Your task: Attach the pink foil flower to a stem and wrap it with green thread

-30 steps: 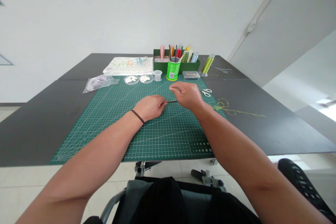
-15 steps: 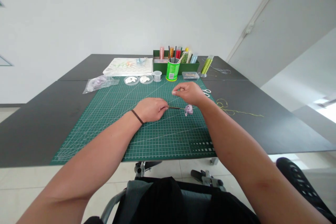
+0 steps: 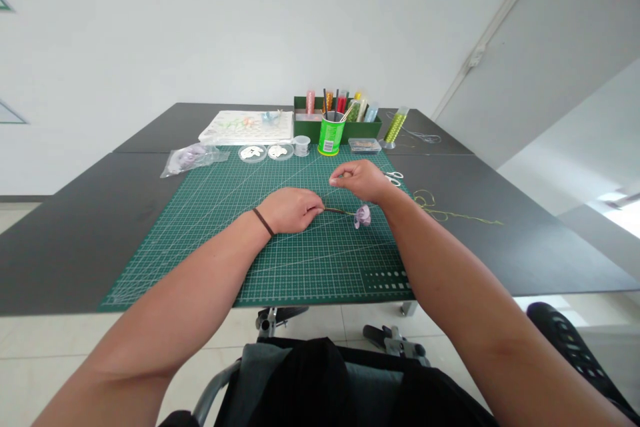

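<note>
Evidently, both arms were extended forward and angled inward, with the hands on the near side of the green can [image 3: 330, 134], which served as reference. The left hand [image 3: 294, 209] lay to the near left of the can, back uppermost, a dark band [image 3: 263, 221] around its wrist. Its thumb and fingers were clamped on the end of a dark stem [image 3: 335, 210]. The stem pointed rightward, carrying a pale purple flower [image 3: 363, 215] to the near right of the can. Whether the flower touched the cutting mat [image 3: 300, 267] could not be determined.

The right hand [image 3: 361, 180] was raised between flower and can, slightly to the can's right, wrist bent inward and fingers curled leftward. Its thumb and fingertips were drawn close; whether they met, or gripped a fine strand, could not be told. Scissors [image 3: 395, 175] were partly hidden behind that wrist, right of the can. Yellow-green thread [image 3: 434, 212] lay loosely farther right of it.
</note>
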Action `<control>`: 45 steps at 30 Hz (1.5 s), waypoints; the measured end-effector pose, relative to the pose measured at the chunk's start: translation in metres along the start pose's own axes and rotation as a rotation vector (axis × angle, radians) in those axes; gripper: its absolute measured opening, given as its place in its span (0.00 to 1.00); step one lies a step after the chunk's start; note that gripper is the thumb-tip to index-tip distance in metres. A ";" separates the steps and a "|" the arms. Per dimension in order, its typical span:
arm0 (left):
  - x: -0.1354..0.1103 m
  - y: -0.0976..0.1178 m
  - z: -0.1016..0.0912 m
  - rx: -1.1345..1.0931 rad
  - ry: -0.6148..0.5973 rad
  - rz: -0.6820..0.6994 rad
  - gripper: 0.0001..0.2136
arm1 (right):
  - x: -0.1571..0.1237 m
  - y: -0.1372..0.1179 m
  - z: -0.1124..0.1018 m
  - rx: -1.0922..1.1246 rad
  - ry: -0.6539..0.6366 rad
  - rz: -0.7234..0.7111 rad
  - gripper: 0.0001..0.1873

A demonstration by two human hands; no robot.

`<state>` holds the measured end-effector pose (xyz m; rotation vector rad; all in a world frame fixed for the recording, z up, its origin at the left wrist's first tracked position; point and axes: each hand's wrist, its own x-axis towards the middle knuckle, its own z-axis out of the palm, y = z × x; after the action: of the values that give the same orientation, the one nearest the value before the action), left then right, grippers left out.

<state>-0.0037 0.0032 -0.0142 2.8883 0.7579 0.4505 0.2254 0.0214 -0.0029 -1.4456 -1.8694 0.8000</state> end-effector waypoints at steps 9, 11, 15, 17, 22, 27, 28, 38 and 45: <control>-0.004 -0.007 0.004 -0.053 0.241 0.102 0.10 | 0.010 0.022 0.004 0.173 -0.111 0.016 0.23; -0.005 -0.008 0.005 -0.051 0.297 0.120 0.11 | 0.010 0.024 0.007 0.226 -0.139 0.032 0.25; -0.005 -0.008 0.004 -0.034 0.448 0.094 0.11 | 0.008 0.021 0.012 0.350 -0.190 0.055 0.25; -0.004 -0.007 0.004 -0.040 0.521 0.023 0.11 | 0.006 0.016 0.013 0.389 -0.189 0.028 0.22; -0.001 -0.005 0.002 -0.117 0.625 -0.232 0.11 | 0.001 0.003 0.013 0.413 -0.160 -0.011 0.19; 0.006 -0.013 0.005 -0.421 0.721 -0.456 0.10 | -0.002 -0.005 0.018 0.374 -0.049 -0.082 0.17; 0.008 -0.015 0.006 -0.486 0.733 -0.480 0.10 | -0.003 -0.007 0.019 0.350 -0.022 -0.099 0.16; 0.014 -0.021 0.009 -0.661 0.751 -0.578 0.08 | -0.018 -0.025 0.026 0.051 0.133 -0.239 0.12; 0.011 -0.020 0.008 -0.457 0.650 -0.579 0.07 | -0.021 -0.028 0.027 -0.085 0.156 -0.303 0.09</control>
<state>-0.0008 0.0255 -0.0231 1.9638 1.3024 1.2883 0.1920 -0.0073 0.0002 -1.1965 -1.9586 0.4542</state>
